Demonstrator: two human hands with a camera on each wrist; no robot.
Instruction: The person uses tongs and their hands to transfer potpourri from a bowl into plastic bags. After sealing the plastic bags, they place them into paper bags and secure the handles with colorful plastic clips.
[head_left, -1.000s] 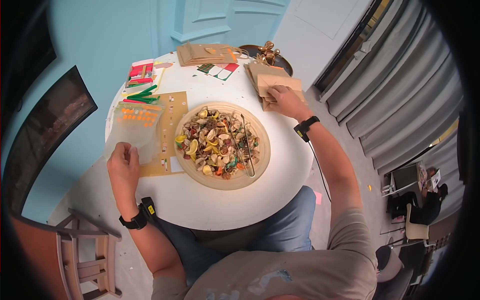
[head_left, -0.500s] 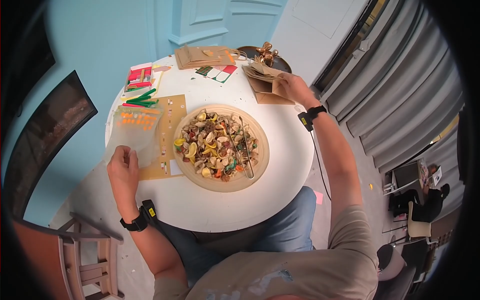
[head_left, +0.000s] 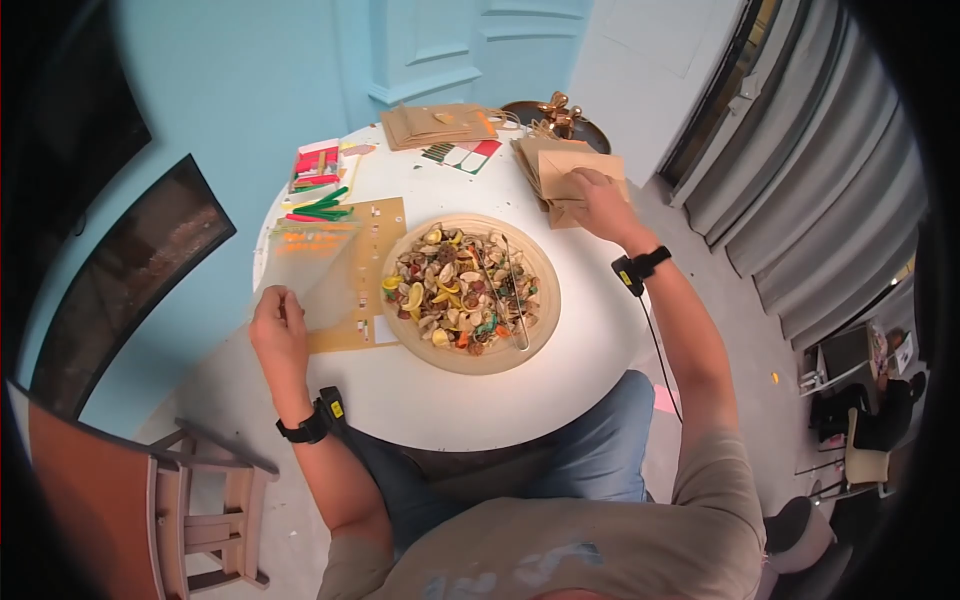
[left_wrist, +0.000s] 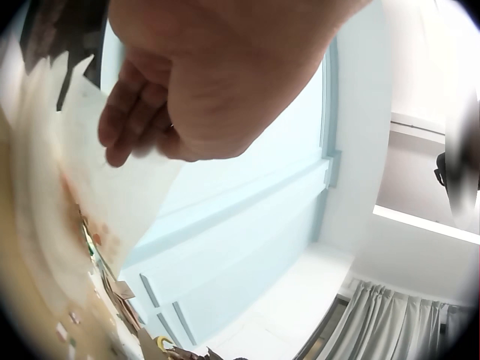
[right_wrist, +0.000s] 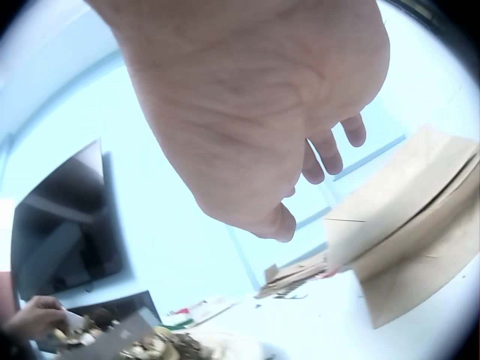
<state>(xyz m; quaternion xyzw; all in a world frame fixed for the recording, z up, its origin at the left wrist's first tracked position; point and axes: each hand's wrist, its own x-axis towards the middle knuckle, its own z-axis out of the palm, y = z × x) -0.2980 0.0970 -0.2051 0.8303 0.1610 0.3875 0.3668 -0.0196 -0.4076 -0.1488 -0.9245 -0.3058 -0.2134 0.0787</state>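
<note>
My left hand [head_left: 280,330] pinches the near edge of a translucent whitish paper bag [head_left: 310,275] with orange print. In the left wrist view the bag's layers [left_wrist: 142,195] stand up with zigzag edges behind the curled fingers. On the far right, my right hand [head_left: 605,205] is over a small stack of brown paper bags [head_left: 580,165], fingertips on the top one. The right wrist view has that bag [right_wrist: 405,210] beside the loose fingers, the thumb apart from it. Between the hands sits a round plate [head_left: 410,347] heaped with shell-like pieces, metal tongs [head_left: 522,335] lying on it.
A brown mat [head_left: 385,225] lies under the translucent bag. Green sticks [head_left: 322,205] and a box of coloured pieces [head_left: 313,165] are at the back left. More brown bags [head_left: 435,125], sticker sheets [head_left: 468,155] and a dark tray [head_left: 590,130] stand behind.
My right hand moved outward with the front brown bag's edge, opening the stack, then came back over the top bag. The left hand keeps its place at the translucent bag. The head view shifted slightly.
</note>
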